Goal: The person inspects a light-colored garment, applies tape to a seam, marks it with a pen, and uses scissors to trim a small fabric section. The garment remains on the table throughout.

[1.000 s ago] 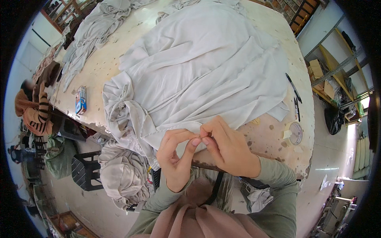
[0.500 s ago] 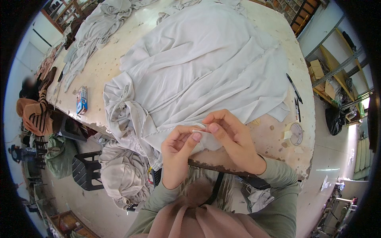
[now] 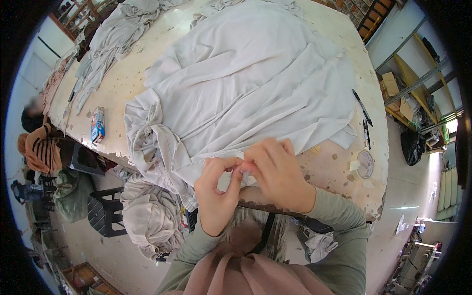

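A large pale grey fabric (image 3: 246,83) lies in loose folds over the table, bunched at its left side. At its near edge, my left hand (image 3: 219,191) and my right hand (image 3: 278,174) meet with thumbs and index fingertips pinched together. Between the fingertips is a small bit of pale cloth, apparently the fabric's edge, mostly covered by the fingers. My right hand arches over with its knuckles up, while my left thumb and index finger form a ring.
On the worn table (image 3: 314,172) lie a tape roll (image 3: 365,164), a black pen (image 3: 362,107) and a small blue box (image 3: 98,125). More cloth (image 3: 152,216) is heaped below the left edge, beside a black stool (image 3: 105,211). Another person (image 3: 37,142) is at far left.
My right hand has turned over and moved left, bringing its fingertips against those of my left hand. The narrow pale strip visible between them earlier is now largely covered.
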Available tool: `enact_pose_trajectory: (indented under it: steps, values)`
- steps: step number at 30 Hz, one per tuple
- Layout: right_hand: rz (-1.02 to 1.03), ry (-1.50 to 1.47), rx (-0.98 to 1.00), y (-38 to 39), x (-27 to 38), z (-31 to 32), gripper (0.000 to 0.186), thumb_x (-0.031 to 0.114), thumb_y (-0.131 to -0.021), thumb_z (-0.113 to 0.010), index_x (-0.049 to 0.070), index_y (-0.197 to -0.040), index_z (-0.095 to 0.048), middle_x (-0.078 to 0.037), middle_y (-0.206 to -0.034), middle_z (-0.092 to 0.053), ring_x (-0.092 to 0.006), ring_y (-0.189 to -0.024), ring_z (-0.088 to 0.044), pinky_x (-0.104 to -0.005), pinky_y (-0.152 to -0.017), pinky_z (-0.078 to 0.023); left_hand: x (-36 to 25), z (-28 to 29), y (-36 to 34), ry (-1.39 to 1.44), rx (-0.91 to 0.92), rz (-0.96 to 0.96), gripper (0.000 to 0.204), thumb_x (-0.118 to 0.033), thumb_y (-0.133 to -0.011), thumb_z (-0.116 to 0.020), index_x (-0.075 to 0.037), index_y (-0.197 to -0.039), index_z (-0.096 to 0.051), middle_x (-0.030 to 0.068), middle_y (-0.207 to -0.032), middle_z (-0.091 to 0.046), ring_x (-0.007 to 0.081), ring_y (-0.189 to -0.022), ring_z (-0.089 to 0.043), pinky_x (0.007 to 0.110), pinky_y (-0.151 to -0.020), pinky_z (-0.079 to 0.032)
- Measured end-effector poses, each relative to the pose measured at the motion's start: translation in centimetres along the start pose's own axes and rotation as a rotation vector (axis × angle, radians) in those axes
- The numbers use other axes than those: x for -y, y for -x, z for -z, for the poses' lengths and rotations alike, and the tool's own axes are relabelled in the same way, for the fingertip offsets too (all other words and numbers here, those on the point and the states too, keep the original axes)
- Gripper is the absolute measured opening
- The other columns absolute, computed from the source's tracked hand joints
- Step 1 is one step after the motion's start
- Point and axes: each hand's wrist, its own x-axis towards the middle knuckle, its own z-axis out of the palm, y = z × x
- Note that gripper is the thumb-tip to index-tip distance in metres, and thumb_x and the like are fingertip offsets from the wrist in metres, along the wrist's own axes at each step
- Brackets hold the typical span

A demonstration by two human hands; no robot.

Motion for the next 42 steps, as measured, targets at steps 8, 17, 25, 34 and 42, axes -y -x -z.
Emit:
enact_pose_trajectory:
  steps: [8,17,25,34,42]
  values:
    - [-0.306,-0.796,0.165,-0.9,-0.5,2.8,0.011,0.012,-0.092,-0.056,0.002,-0.096,-0.055,-0.006,-0.09,-0.054,-0.0145,-0.082,-0.05,-0.0261,-0.075,-0.041,-1.3,-0.2,0.3,0.461,-0.039,0.064,0.014,0.007,-0.075,-0.067,0.002,-0.088,-0.064,0.0107,-0.085,-0.065,0.0198,-0.077,-0.059,0.029,-0.072,-0.046]
    - [-0.544,-0.86,0.152,-0.5,0.6,3.5,0.012,0.011,-0.088,-0.062,0.001,-0.095,-0.062,-0.004,-0.086,-0.06,-0.01,-0.077,-0.053,-0.0233,-0.07,-0.041,0.3,0.8,0.1,-0.306,-0.35,-0.712,0.03,0.01,-0.062,-0.075,0.0,-0.09,-0.069,0.0114,-0.089,-0.067,0.0215,-0.068,-0.059,0.031,-0.061,-0.047]
    - [-0.436,-0.709,0.138,-0.4,1.2,3.1,0.014,0.012,-0.085,-0.065,0.004,-0.096,-0.063,-0.005,-0.083,-0.06,-0.0121,-0.071,-0.058,-0.0249,-0.059,-0.044,-0.7,0.3,0.1,0.04,-0.207,-0.254,0.029,0.007,-0.069,-0.072,0.002,-0.097,-0.066,0.0119,-0.09,-0.065,0.0215,-0.083,-0.06,0.031,-0.075,-0.045]
    - [-0.312,-0.543,0.029,-0.3,1.7,2.6,0.015,0.0,-0.078,-0.069,0.003,-0.091,-0.062,-0.006,-0.083,-0.061,-0.016,-0.072,-0.058,-0.027,-0.063,-0.044,-1.3,1.6,0.6,0.592,0.06,0.181,0.016,-0.001,-0.085,-0.065,0.004,-0.101,-0.062,0.0071,-0.093,-0.064,0.0129,-0.09,-0.057,0.026,-0.084,-0.043]
    - [0.028,-0.289,-0.018,-0.5,0.4,3.0,0.023,0.004,-0.076,-0.068,0.008,-0.098,-0.062,-0.005,-0.094,-0.062,-0.022,-0.085,-0.061,-0.0325,-0.074,-0.047,-1.7,1.9,0.5,0.777,0.09,0.33,0.013,-0.002,-0.087,-0.065,0.005,-0.097,-0.062,0.0066,-0.092,-0.064,0.0103,-0.087,-0.057,0.024,-0.078,-0.045]
